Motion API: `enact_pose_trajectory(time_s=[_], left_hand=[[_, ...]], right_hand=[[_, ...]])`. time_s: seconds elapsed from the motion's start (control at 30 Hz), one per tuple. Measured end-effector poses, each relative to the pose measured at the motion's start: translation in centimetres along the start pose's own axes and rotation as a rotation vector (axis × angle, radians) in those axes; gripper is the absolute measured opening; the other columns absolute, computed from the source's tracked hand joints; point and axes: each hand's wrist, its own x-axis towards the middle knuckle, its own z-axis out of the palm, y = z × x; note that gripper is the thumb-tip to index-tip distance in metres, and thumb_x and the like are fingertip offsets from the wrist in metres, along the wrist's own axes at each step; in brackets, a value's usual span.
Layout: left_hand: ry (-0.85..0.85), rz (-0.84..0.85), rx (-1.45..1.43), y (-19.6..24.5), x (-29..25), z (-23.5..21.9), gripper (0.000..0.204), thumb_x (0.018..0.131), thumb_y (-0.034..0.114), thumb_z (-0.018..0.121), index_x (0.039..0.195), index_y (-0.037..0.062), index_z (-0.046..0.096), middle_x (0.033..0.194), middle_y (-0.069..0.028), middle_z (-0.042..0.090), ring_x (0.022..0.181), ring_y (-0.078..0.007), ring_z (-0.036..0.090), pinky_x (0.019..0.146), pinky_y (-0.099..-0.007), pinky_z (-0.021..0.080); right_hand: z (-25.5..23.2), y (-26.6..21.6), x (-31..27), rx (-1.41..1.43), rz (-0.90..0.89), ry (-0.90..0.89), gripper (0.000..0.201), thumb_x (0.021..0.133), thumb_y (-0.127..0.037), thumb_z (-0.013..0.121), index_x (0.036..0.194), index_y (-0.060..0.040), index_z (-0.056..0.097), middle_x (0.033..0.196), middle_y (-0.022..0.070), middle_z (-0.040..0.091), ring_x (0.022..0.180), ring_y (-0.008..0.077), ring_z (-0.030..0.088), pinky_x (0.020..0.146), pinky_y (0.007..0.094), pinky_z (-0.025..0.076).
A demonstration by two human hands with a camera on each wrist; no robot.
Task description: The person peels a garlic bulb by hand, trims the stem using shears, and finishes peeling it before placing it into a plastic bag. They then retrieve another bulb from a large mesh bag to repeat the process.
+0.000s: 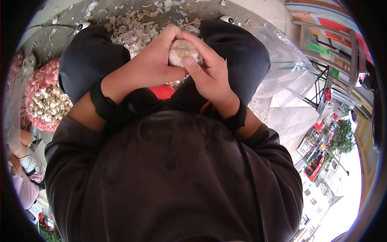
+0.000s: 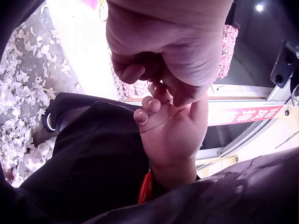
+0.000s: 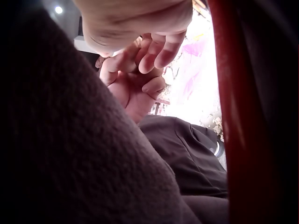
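Both hands hold a whitish garlic bulb (image 1: 180, 50) in front of the lap, between the knees. My left hand (image 1: 155, 60) grips it from the left, fingers wrapped around its far side. From the right, my right hand (image 1: 210, 74) holds the same bulb, its thumb laid on the near face. In the left wrist view the left hand (image 2: 168, 46) is curled above the right hand (image 2: 173, 130), and the bulb is hidden. The right wrist view has the right hand (image 3: 140, 28) over the left hand (image 3: 133, 88), again covering the bulb.
Garlic skins (image 1: 133, 32) litter the ground between and beyond the knees. Pink mesh sacks of garlic (image 1: 48, 101) stand at the left, near another person's leg (image 1: 25, 139). Clear plastic sheeting (image 1: 282, 60) lies by the right knee. Something red (image 1: 162, 92) shows between the thighs.
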Motion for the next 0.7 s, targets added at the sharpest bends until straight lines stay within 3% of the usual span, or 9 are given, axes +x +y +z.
enact_pose_trajectory(time_s=[0.07, 0.17, 0.23, 0.37, 0.47, 0.53, 0.6, 0.67, 0.7], left_hand=[[-0.040, 0.003, 0.002, 0.1, 0.0, 0.0, 0.048, 0.073, -0.002, 0.070, 0.112, 0.0052, 0.043, 0.099, -0.0048, 0.056, 0.092, -0.0120, 0.057, 0.075, -0.0280, 0.048], [-0.106, -0.028, -0.090, 0.1, -0.1, 0.3, 0.047, 0.071, -0.009, 0.064, 0.110, 0.0067, 0.044, 0.099, -0.0015, 0.054, 0.090, -0.0083, 0.053, 0.073, -0.0242, 0.045], [-0.102, -0.055, -0.100, -0.2, 0.1, 0.1, 0.048, 0.069, -0.010, 0.063, 0.110, 0.0067, 0.045, 0.098, -0.0010, 0.054, 0.090, -0.0078, 0.053, 0.072, -0.0237, 0.045], [-0.027, -0.079, -0.093, 0.1, 0.2, -0.5, 0.045, 0.068, -0.007, 0.065, 0.108, 0.0049, 0.048, 0.095, -0.0024, 0.056, 0.087, -0.0091, 0.056, 0.072, -0.0264, 0.048], [0.001, -0.125, -0.118, 0.3, 0.3, -0.8, 0.052, 0.066, -0.013, 0.062, 0.114, 0.0050, 0.051, 0.099, 0.0000, 0.056, 0.092, -0.0071, 0.054, 0.075, -0.0238, 0.047], [0.034, -0.135, -0.174, 0.4, 0.4, -1.0, 0.054, 0.066, -0.013, 0.063, 0.116, 0.0044, 0.053, 0.102, -0.0010, 0.058, 0.093, -0.0080, 0.056, 0.076, -0.0248, 0.048], [0.008, -0.086, -0.093, 0.2, 0.4, -0.8, 0.052, 0.068, -0.012, 0.063, 0.117, 0.0042, 0.055, 0.105, -0.0026, 0.059, 0.095, -0.0100, 0.057, 0.077, -0.0266, 0.049], [0.002, -0.036, 0.028, 0.2, 0.3, -0.6, 0.050, 0.069, -0.011, 0.063, 0.116, 0.0037, 0.056, 0.106, -0.0045, 0.060, 0.096, -0.0133, 0.059, 0.079, -0.0287, 0.050], [0.007, -0.008, 0.107, 0.3, 0.2, -0.4, 0.048, 0.069, -0.010, 0.064, 0.115, 0.0033, 0.057, 0.106, -0.0058, 0.061, 0.096, -0.0157, 0.060, 0.079, -0.0300, 0.050]], right_hand=[[-0.8, 0.4, -0.1, -0.068, -0.050, -0.065, 0.030, 0.098, -0.013, 0.055, 0.123, 0.0036, 0.060, 0.109, 0.0134, 0.069, 0.094, 0.0148, 0.065, 0.081, 0.0270, 0.051], [-1.1, 0.8, -0.4, -0.065, -0.040, -0.063, 0.035, 0.101, -0.016, 0.050, 0.129, 0.0025, 0.056, 0.102, 0.0074, 0.067, 0.075, 0.0058, 0.056, 0.063, 0.0190, 0.044], [-0.8, 0.7, -0.5, 0.136, 0.130, 0.002, 0.029, 0.100, -0.014, 0.053, 0.123, 0.0022, 0.060, 0.103, 0.0098, 0.069, 0.081, 0.0113, 0.062, 0.072, 0.0236, 0.049], [-0.9, 0.6, -0.2, 0.172, 0.229, 0.065, 0.023, 0.099, -0.011, 0.052, 0.117, 0.0003, 0.062, 0.092, 0.0069, 0.068, 0.074, 0.0112, 0.060, 0.072, 0.0251, 0.050], [-0.6, 0.7, 0.0, -0.082, 0.128, 0.116, 0.022, 0.097, -0.011, 0.056, 0.116, -0.0015, 0.061, 0.084, 0.0053, 0.064, 0.064, 0.0115, 0.055, 0.067, 0.0244, 0.049], [-1.5, 1.6, 0.7, -0.341, -0.182, 0.082, 0.031, 0.093, -0.016, 0.062, 0.120, -0.0021, 0.058, 0.083, 0.0071, 0.064, 0.064, 0.0138, 0.057, 0.066, 0.0253, 0.049], [-1.5, 1.5, 0.8, -0.429, -0.212, 0.042, 0.042, 0.088, -0.022, 0.068, 0.123, -0.0028, 0.054, 0.081, 0.0085, 0.065, 0.064, 0.0167, 0.060, 0.063, 0.0269, 0.050], [-0.6, -0.1, 0.3, -0.346, 0.046, 0.003, 0.055, 0.083, -0.029, 0.074, 0.127, -0.0034, 0.051, 0.078, 0.0097, 0.065, 0.063, 0.0203, 0.063, 0.060, 0.0293, 0.051], [-0.5, 0.1, 0.3, -0.385, 0.044, -0.007, 0.059, 0.082, -0.031, 0.074, 0.128, -0.0035, 0.050, 0.076, 0.0104, 0.065, 0.062, 0.0216, 0.064, 0.058, 0.0307, 0.051]])
